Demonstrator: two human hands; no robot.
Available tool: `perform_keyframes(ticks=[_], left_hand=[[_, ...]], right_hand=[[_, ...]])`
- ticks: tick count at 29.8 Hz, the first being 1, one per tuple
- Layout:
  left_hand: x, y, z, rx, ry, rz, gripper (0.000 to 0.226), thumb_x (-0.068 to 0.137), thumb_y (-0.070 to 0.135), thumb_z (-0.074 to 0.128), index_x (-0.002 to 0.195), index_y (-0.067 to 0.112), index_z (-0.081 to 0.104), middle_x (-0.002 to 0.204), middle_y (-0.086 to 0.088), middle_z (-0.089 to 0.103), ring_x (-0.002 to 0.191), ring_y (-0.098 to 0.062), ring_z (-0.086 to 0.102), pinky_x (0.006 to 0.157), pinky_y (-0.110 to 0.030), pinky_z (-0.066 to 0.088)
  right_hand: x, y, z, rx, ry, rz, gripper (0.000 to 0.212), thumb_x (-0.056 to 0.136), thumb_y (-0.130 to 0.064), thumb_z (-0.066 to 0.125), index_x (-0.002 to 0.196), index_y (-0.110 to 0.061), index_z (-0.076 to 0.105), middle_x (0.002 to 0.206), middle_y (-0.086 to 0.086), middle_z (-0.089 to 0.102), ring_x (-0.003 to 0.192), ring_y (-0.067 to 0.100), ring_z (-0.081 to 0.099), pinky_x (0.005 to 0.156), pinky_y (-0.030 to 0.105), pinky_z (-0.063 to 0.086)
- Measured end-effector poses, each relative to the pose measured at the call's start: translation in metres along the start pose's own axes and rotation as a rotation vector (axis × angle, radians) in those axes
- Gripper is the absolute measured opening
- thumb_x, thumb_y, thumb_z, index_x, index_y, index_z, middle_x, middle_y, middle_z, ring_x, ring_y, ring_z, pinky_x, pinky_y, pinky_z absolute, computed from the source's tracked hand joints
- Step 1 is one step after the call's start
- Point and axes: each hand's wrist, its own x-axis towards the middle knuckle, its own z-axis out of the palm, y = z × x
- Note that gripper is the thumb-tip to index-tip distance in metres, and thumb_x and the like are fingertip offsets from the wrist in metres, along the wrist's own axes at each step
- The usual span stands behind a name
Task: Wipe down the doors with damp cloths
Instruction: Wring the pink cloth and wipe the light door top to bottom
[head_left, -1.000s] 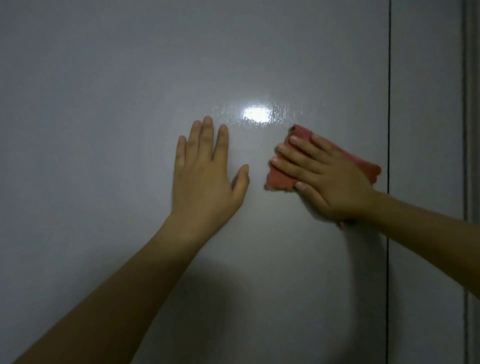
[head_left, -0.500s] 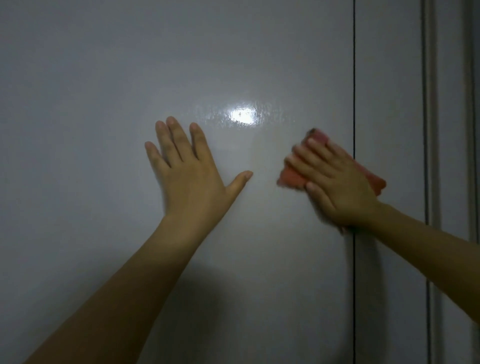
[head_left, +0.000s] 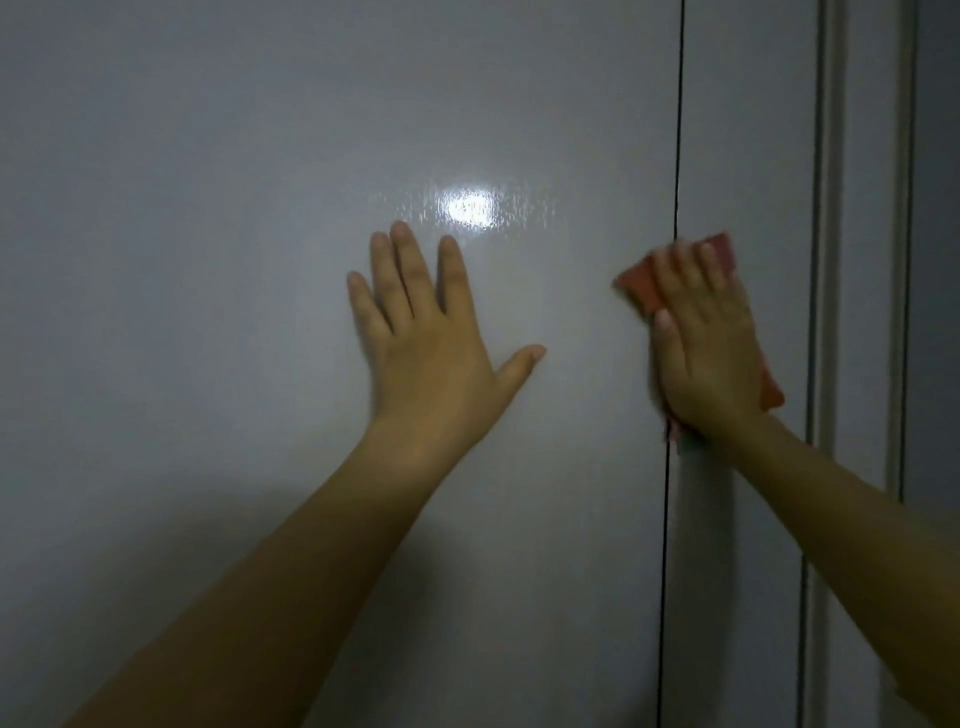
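Observation:
A glossy pale grey door (head_left: 234, 260) fills most of the view, with a bright light reflection above my hands. My left hand (head_left: 431, 343) lies flat on it, fingers spread, holding nothing. My right hand (head_left: 706, 343) presses a folded red cloth (head_left: 641, 283) flat against the surface, right over the dark vertical gap (head_left: 675, 130) between this door and the narrower door (head_left: 743, 130) to its right. Most of the cloth is hidden under my palm; its corners show above my fingers and beside my wrist.
A vertical frame moulding (head_left: 862, 260) runs along the right of the narrow door. Dark shadows of my forearms fall on the lower part of the door.
My right hand has slid the cloth rightward from the wide door onto the gap, turning more upright. My left hand stays flat on the door. The view has shifted right.

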Motion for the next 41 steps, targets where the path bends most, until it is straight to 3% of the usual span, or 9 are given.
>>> perform_keyframes(ticks=[4, 10, 18, 20, 24, 31, 34, 38, 41], left_hand=[[0.002, 0.002, 0.007, 0.058, -0.003, -0.010, 0.115, 0.073, 0.086, 0.029, 0.150, 0.011, -0.010, 0.154, -0.024, -0.020, 0.142, -0.040, -0.021, 0.113, -0.058, -0.010], [0.001, -0.002, 0.012, 0.044, 0.038, 0.004, 0.117, 0.068, 0.087, 0.025, 0.151, 0.011, -0.005, 0.155, -0.025, -0.015, 0.143, -0.039, -0.017, 0.113, -0.056, -0.009], [0.000, 0.000, 0.009, 0.017, 0.044, 0.012, 0.116, 0.070, 0.084, 0.033, 0.152, 0.009, -0.001, 0.155, -0.028, -0.012, 0.143, -0.040, -0.015, 0.112, -0.057, -0.010], [0.001, 0.000, 0.009, 0.014, 0.048, 0.010, 0.116, 0.070, 0.084, 0.034, 0.151, 0.009, 0.000, 0.155, -0.028, -0.011, 0.143, -0.041, -0.014, 0.112, -0.057, -0.009], [0.002, -0.001, 0.008, 0.024, 0.049, 0.015, 0.116, 0.070, 0.084, 0.032, 0.151, 0.009, 0.000, 0.155, -0.028, -0.010, 0.143, -0.041, -0.013, 0.112, -0.057, -0.009], [0.002, 0.000, 0.009, 0.018, 0.046, 0.016, 0.117, 0.070, 0.086, 0.033, 0.151, 0.009, -0.001, 0.155, -0.028, -0.011, 0.143, -0.041, -0.013, 0.112, -0.056, -0.008], [0.002, -0.001, 0.008, 0.006, 0.047, 0.017, 0.117, 0.070, 0.086, 0.034, 0.151, 0.009, 0.000, 0.155, -0.027, -0.010, 0.143, -0.041, -0.013, 0.112, -0.056, -0.009], [0.000, -0.001, 0.005, 0.009, 0.018, 0.011, 0.117, 0.069, 0.086, 0.032, 0.152, 0.011, -0.003, 0.155, -0.025, -0.013, 0.143, -0.039, -0.015, 0.112, -0.054, -0.011], [-0.003, -0.004, -0.003, 0.000, -0.033, 0.022, 0.111, 0.075, 0.083, 0.032, 0.152, 0.013, -0.006, 0.156, -0.023, -0.017, 0.143, -0.036, -0.019, 0.113, -0.052, -0.012]], right_hand=[[-0.008, -0.013, 0.006, 0.032, 0.150, 0.334, 0.052, 0.101, -0.028, 0.020, 0.151, -0.013, 0.014, 0.158, 0.007, 0.015, 0.146, 0.022, 0.008, 0.119, 0.046, 0.009], [-0.054, 0.011, 0.007, -0.029, -0.067, -0.205, 0.052, 0.099, -0.032, 0.022, 0.148, -0.014, 0.019, 0.156, 0.006, 0.017, 0.146, 0.023, 0.009, 0.119, 0.045, 0.006], [-0.046, 0.020, 0.004, 0.075, 0.140, 0.413, 0.053, 0.100, -0.031, 0.016, 0.150, -0.015, 0.010, 0.158, 0.005, 0.009, 0.146, 0.019, 0.002, 0.120, 0.045, 0.004], [-0.074, 0.000, 0.013, 0.052, 0.082, 0.312, 0.053, 0.100, -0.031, 0.016, 0.150, -0.012, 0.014, 0.157, 0.006, 0.010, 0.147, 0.022, 0.005, 0.119, 0.046, 0.004], [-0.104, 0.018, 0.008, -0.011, -0.071, -0.138, 0.051, 0.098, -0.030, 0.022, 0.145, -0.010, 0.024, 0.153, 0.010, 0.020, 0.145, 0.026, 0.013, 0.119, 0.044, 0.005], [-0.096, 0.003, 0.011, 0.068, 0.126, 0.518, 0.051, 0.100, -0.031, 0.014, 0.148, -0.017, 0.007, 0.156, 0.000, 0.006, 0.147, 0.021, 0.003, 0.119, 0.046, 0.004], [-0.129, -0.028, 0.024, 0.050, 0.038, 0.304, 0.052, 0.101, -0.034, 0.014, 0.149, -0.014, 0.013, 0.156, 0.007, 0.015, 0.146, 0.025, 0.009, 0.119, 0.044, 0.004], [-0.140, 0.000, 0.015, -0.008, -0.102, -0.065, 0.051, 0.101, -0.036, 0.014, 0.147, -0.014, 0.022, 0.153, 0.010, 0.022, 0.144, 0.029, 0.015, 0.118, 0.045, 0.006], [-0.131, 0.020, 0.007, 0.049, -0.033, 0.240, 0.051, 0.099, -0.032, 0.017, 0.147, -0.014, 0.016, 0.154, 0.006, 0.014, 0.146, 0.026, 0.010, 0.119, 0.047, 0.006]])
